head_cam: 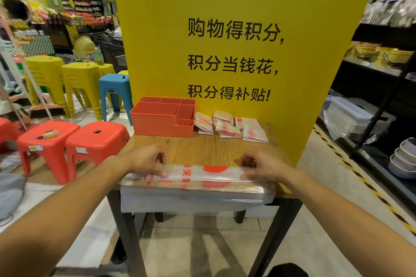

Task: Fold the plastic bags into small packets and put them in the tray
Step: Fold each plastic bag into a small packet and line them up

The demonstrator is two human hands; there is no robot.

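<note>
A clear plastic bag [198, 177] with red print lies across the near edge of the wooden table [202, 148], its lower part hanging over the front. My left hand [146, 161] pinches the folded top edge at the bag's left end. My right hand [258, 165] pinches the same fold at the right end. An orange tray [162, 119] with several compartments stands at the table's back left; nothing shows inside it. Several folded bag packets [229, 127] lie beside the tray at the back right.
A yellow sign board [225, 7] with black characters stands right behind the table. Red stools [94, 141] stand to the left, with yellow and blue stools farther back. Dark shelving [378, 96] with boxes and bowls runs along the right.
</note>
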